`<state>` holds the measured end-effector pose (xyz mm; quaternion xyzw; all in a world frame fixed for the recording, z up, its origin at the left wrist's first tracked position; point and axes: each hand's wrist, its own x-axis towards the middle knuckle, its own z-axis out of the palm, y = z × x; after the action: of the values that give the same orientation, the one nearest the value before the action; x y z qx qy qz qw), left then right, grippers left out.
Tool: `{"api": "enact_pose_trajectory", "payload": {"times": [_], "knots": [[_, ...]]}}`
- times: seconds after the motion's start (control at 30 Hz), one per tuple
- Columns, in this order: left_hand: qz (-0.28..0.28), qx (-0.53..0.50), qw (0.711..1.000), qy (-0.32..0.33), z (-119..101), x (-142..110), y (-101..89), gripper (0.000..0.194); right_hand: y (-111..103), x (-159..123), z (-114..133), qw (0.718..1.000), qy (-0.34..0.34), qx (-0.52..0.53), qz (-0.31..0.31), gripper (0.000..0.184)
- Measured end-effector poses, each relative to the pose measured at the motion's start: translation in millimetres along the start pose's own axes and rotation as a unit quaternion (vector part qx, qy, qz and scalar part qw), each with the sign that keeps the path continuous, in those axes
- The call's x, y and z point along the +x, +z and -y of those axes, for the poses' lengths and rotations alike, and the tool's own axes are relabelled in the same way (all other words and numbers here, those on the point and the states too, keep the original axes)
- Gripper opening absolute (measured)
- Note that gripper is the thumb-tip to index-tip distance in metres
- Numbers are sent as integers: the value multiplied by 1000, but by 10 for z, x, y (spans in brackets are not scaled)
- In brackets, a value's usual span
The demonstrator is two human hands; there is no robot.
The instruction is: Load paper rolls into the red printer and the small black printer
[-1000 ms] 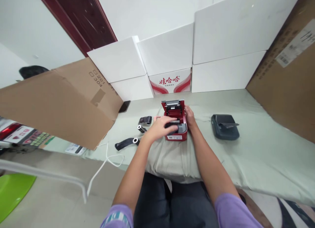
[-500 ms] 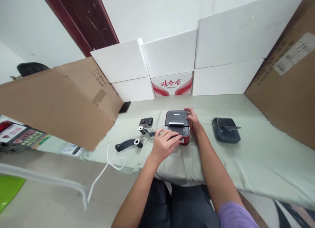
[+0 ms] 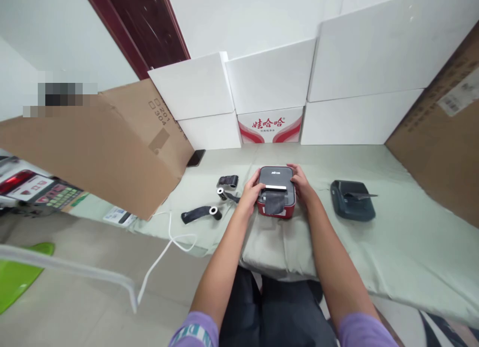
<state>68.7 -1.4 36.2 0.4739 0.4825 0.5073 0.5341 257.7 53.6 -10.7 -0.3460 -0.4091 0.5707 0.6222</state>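
A small red and dark grey label printer (image 3: 276, 176) sits in front of me, with a black strip (image 3: 274, 203) hanging from its slot over the front. My left hand (image 3: 250, 193) grips the printer's left side, thumb near the slot. On the right side, my right hand (image 3: 302, 185) is wrapped round the casing, its fingers partly hidden behind it. To the left lie a black roll with a white core (image 3: 215, 213) and its strip pulled out, a second such roll (image 3: 221, 193), and a curled black strip (image 3: 228, 181).
A dark printer-like device (image 3: 352, 201) with a strip sticking out stands at the right on the green cloth (image 3: 404, 237). White boxes (image 3: 273, 77) line the back. Cardboard (image 3: 123, 152) stands left, near a phone (image 3: 196, 158). A white cable (image 3: 170, 239) hangs over the front edge.
My left hand has moved from the printer's front to its left side, uncovering the black strip at the slot. My right hand stays on the right side. The view has shifted slightly.
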Motion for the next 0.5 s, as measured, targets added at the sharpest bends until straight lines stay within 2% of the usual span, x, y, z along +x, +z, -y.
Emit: {"api": "enact_pose_trajectory", "payload": {"times": [0.1, 0.2, 0.27, 0.37, 0.43, 0.5], "knots": [[-22, 0, 1000, 10, 75, -94, -1, 73, 11, -37, 68, 995, -20, -83, -56, 40], [-67, -12, 997, 39, 322, -332, -8, 67, 6, -217, 177, 972, 4, -199, -126, 22], [-25, -1, 996, 88, 535, -537, -20, 73, 7, -412, 222, 961, 26, -251, -112, 13], [47, 59, 986, 146, 749, -743, -33, 101, 27, -694, 245, 954, -10, -287, -89, 18], [74, 82, 981, 159, 749, -739, -27, 109, 29, -773, 290, 946, -31, -306, -104, 21], [99, 91, 976, 174, 639, -616, 2, 112, -17, -708, 401, 943, -18, -315, -105, 23]]}}
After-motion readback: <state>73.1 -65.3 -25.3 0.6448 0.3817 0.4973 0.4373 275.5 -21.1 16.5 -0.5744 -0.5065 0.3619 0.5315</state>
